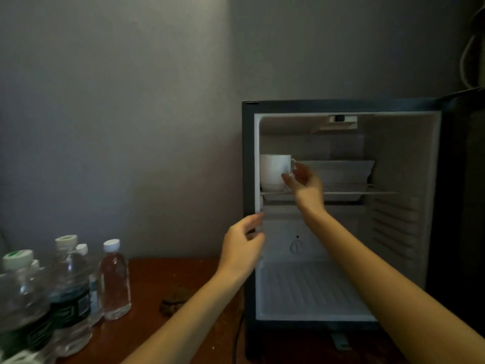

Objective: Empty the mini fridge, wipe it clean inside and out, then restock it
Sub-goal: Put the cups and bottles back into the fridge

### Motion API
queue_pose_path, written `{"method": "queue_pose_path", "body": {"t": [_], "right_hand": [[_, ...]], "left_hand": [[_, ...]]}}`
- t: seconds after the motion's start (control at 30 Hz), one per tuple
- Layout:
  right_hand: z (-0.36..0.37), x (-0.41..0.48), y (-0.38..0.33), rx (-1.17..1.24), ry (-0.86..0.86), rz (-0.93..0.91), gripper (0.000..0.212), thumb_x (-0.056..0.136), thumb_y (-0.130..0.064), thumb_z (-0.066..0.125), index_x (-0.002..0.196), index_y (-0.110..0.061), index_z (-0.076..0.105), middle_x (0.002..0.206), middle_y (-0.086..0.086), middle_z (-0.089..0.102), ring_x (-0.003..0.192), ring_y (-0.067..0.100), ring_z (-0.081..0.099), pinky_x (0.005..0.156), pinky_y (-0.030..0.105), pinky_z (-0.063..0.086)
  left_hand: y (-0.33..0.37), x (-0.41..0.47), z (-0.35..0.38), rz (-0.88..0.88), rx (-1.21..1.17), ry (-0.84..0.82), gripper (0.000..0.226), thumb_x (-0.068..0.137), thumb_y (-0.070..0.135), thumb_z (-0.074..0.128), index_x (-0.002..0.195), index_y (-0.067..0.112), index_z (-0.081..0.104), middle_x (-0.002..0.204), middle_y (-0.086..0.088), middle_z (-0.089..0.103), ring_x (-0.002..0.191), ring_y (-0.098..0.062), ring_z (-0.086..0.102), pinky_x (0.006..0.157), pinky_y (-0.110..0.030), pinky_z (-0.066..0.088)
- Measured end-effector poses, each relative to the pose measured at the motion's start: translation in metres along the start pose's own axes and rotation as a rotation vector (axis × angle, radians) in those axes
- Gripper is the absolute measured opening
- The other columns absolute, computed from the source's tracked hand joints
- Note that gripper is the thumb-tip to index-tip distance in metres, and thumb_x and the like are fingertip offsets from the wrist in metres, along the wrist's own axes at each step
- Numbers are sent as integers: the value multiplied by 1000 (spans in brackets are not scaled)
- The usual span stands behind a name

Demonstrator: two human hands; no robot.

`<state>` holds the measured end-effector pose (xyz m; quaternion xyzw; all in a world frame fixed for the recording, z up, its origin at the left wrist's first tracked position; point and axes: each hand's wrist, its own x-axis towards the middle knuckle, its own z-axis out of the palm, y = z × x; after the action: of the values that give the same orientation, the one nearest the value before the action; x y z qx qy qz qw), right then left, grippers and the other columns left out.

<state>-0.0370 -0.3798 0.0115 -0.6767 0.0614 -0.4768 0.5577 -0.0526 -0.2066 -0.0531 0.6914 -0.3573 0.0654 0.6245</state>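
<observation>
At the shelf's point(341, 192) left end, right hand point(304, 179) pinched the cup point(274, 170) by its handle, left hand point(242, 241) loose; that thin grip could tip it.

Wooden table point(168, 271) with water bottles point(115, 282), wire shelf point(367, 191) with white cup point(274, 170), tray point(341, 172)

Wall point(118, 101): plain grey, matte, fills most of the view. Faint vertical seam near mid-frame, slightly cooler tone to its right. Light is dim: soft brighter patch upper centre, falling to near black at the right edge. Desk point(162, 274): reddish-brown wood, back edge against the wall. Dark cable loop point(462, 59) at top right. Thin black cord point(237, 340) runs toward the desk's front edge.
</observation>
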Motion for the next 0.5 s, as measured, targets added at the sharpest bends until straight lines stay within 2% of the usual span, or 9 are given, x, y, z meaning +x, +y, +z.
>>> {"method": "queue_pose_path", "body": {"t": [0.1,0.23,0.33,0.4,0.5], "right_hand": [[4,-48,-5,92,-89,-77,34,90,-18,64,123,-22,54,112,-6,60,106,9,58,87,20,47],[31,-109,-1,161,-191,-107,25,89,-9,64,114,-12,59,101,3,66,92,6,63,84,18,51],[60,-157,13,157,-286,-72,22,89,-9,65,111,-10,61,94,-1,66,82,-5,62,77,13,48],[82,-194,26,149,-375,-37,21,88,-10,67,108,-13,63,92,-2,67,81,-4,61,75,12,46],[118,-250,46,161,-501,40,21,86,-10,69,105,-18,64,91,-4,68,84,0,63,75,11,46]], "left_hand": [[-17,-39,-35,-45,-26,58,40,92,3,59,127,21,58,121,8,63,110,-3,59,87,-13,48],[-41,-100,-80,-106,23,134,37,91,4,60,119,27,63,111,13,68,104,1,62,82,-10,49],[-57,-151,-109,-164,63,237,40,87,-5,60,112,26,65,102,14,70,94,5,63,78,-7,46],[-73,-186,-129,-201,120,305,43,84,-9,61,107,27,66,97,15,72,94,3,64,80,-9,46],[-97,-236,-160,-278,160,408,44,83,-11,61,106,27,67,99,19,72,98,2,64,88,-18,50]]}}
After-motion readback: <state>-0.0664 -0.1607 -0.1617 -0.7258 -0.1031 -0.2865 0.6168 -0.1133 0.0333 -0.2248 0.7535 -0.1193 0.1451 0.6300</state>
